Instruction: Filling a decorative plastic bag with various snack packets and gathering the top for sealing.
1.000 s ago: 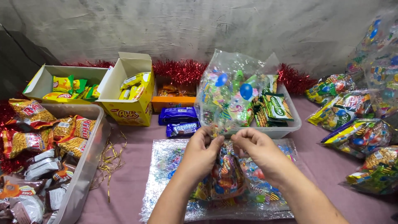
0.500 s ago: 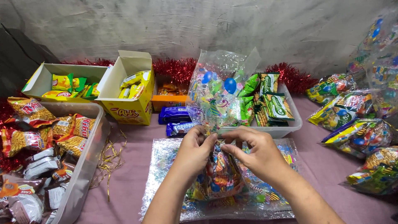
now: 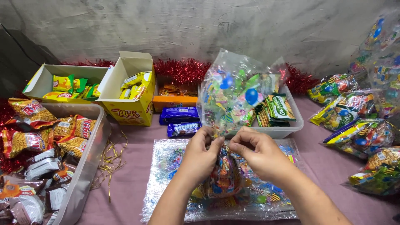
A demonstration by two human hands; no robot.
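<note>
snack tub (image 3: 89,137) left, stack of bags (image 3: 175,166) centre, filled bags (image 3: 358,137) right.

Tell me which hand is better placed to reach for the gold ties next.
Left, probably. The left hand and right hand both pinch the neck of the filled clear bag, but the gold ties lie on the left hand's side, beside the clear bin.

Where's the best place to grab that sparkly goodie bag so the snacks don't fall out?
Probably at the gathered neck, where the left hand and right hand pinch the goodie bag, coming from both sides. It narrows there, above the snack-filled bottom and below its flared top.
</note>
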